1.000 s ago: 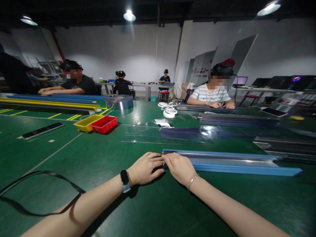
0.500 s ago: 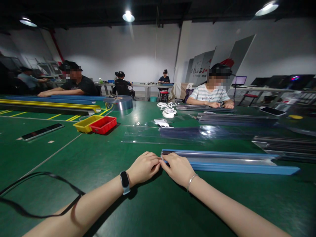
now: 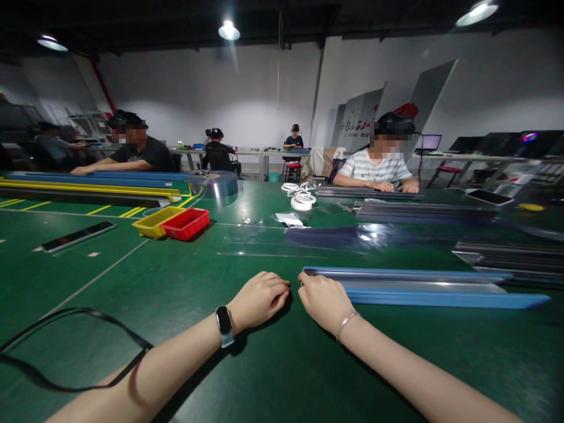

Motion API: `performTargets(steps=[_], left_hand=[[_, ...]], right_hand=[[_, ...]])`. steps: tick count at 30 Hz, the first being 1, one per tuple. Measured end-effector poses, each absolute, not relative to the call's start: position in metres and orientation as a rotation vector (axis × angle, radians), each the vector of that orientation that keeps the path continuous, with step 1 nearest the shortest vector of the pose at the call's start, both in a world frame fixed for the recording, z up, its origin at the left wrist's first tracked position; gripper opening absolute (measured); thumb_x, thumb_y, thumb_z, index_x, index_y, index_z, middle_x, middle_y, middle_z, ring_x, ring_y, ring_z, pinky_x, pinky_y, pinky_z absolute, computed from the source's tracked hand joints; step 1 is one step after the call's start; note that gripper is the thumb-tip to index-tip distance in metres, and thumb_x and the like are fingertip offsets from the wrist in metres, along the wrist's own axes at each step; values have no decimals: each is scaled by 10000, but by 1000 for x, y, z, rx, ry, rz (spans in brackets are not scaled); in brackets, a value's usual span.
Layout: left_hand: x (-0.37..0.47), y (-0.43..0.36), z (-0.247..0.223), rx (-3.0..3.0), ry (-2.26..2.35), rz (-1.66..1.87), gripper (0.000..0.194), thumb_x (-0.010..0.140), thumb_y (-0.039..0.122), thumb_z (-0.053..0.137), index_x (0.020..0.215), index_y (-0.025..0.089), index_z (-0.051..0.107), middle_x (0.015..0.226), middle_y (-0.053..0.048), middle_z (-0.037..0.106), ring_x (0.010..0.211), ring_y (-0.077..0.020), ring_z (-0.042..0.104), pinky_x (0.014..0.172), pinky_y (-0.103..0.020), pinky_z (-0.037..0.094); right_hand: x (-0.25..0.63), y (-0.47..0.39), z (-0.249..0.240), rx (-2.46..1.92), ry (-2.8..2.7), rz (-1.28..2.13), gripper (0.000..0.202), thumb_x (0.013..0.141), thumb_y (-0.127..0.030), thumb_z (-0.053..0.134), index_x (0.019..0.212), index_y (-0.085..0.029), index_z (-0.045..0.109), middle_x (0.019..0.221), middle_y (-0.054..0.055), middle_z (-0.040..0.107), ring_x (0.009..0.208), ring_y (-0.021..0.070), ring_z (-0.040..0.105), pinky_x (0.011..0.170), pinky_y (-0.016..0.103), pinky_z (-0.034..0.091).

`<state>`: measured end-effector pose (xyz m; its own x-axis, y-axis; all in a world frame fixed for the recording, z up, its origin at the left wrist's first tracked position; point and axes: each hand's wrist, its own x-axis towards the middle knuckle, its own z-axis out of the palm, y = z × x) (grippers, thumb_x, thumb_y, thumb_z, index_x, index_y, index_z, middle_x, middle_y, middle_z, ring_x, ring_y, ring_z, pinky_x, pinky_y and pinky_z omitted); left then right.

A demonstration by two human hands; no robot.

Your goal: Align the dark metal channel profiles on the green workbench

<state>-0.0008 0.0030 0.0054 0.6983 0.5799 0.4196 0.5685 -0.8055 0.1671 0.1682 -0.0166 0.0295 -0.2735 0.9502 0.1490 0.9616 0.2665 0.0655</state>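
A long blue channel profile (image 3: 436, 298) with a grey inner face lies on the green table in front of me. My right hand (image 3: 325, 299) is wrapped round its left end, thumb and fingers closed on the rim. To the left of that end, a small gap away, my left hand (image 3: 259, 298) rests low over the table with its fingers curled in. Its fingertips are turned away, and whether something small is in them is hidden. The left wrist wears a smart band (image 3: 224, 325), the right a silver bracelet (image 3: 346, 325).
Clear plastic film (image 3: 291, 242) lies beyond the profile. A yellow bin (image 3: 154, 223) and a red bin (image 3: 185, 225) stand left of it, near a phone (image 3: 79, 236). Dark profiles (image 3: 506, 258) lie at right. A black strap (image 3: 101, 317) hangs at lower left. Co-workers sit across.
The blue profile and my right hand have shifted right together. My left hand has stayed nearly in place, so the two hands, which met at the profile's end, are now apart.
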Motion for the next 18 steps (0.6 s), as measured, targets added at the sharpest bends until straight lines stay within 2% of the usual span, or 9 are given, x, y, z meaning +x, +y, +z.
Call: performTargets(steps=[9,18], left_hand=[[-1,3,5,2869,986,722,231,855,235,357,923,193,574,961,-17,607,914,-136,509,829,-301,369],[-1,4,5,2870,984,720,228,853,234,363,928,198,575,960,-19,605,914,-138,509,820,-303,380]], right_hand=[[174,-16,31,-1855,-2476,-220,232,819,-218,280,868,-209,506,710,53,625,656,216,599,548,275,363],[172,-16,27,-1856,-2496,-240,216,828,-187,291,895,-194,497,710,63,623,678,189,607,551,245,370]])
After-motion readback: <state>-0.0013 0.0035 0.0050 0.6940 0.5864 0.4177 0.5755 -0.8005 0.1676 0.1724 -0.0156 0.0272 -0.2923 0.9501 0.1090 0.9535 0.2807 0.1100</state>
